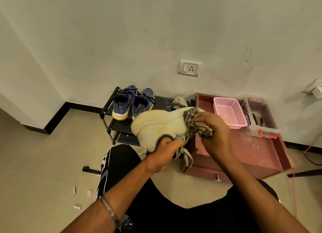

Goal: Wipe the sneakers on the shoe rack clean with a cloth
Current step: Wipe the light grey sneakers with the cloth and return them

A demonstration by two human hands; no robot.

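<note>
A cream sneaker (156, 124) is held in the air in front of the black shoe rack (111, 110). My left hand (165, 150) grips it at the grey-lined collar, fingers inside the opening, laces hanging below. My right hand (214, 133) holds a grey striped cloth (193, 117) bunched against the sneaker's toe side. A pair of blue sneakers (132, 103) with yellow-white soles stands on the rack's top shelf, heels toward me. The second cream sneaker (178, 102) stands on the same shelf to the right, partly hidden by the held one.
A low pink cabinet (252, 152) stands right of the rack, carrying a pink plastic basket (228, 110) and a clear box with pens (257, 121). A wall socket (190, 68) sits above. My knees in black trousers are below. Small scraps lie on the floor at left.
</note>
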